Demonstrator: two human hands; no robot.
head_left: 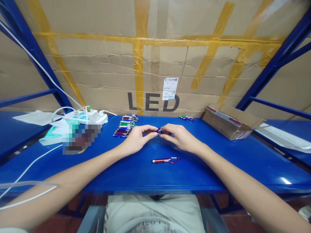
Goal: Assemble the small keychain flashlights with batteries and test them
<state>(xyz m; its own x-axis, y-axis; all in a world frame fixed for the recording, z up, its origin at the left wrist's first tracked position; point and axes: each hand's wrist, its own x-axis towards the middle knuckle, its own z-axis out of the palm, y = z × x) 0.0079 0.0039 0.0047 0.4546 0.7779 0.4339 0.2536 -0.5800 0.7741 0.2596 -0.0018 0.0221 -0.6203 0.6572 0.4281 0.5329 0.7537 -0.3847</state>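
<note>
Between my two hands, above the middle of the blue table, is a small dark blue or purple keychain flashlight [159, 129]. The fingertips of my left hand [138, 137] pinch one end of it. My right hand [178, 136] grips its other end, and the fingers partly cover it. Nearer to me, a red keychain flashlight [161, 160] with a red carabiner clip lies on the table. Just left of my left hand rests a row of several flashlights [122, 129] in blue, red, green and silver, with their clips towards the right.
A few more flashlights [187, 118] lie at the back. An open cardboard box [230, 123] stands at the right rear. At left are a white power strip [97, 118], cables and a blurred-out item [81, 139]. A large cardboard wall [109, 71] marked LED closes the back.
</note>
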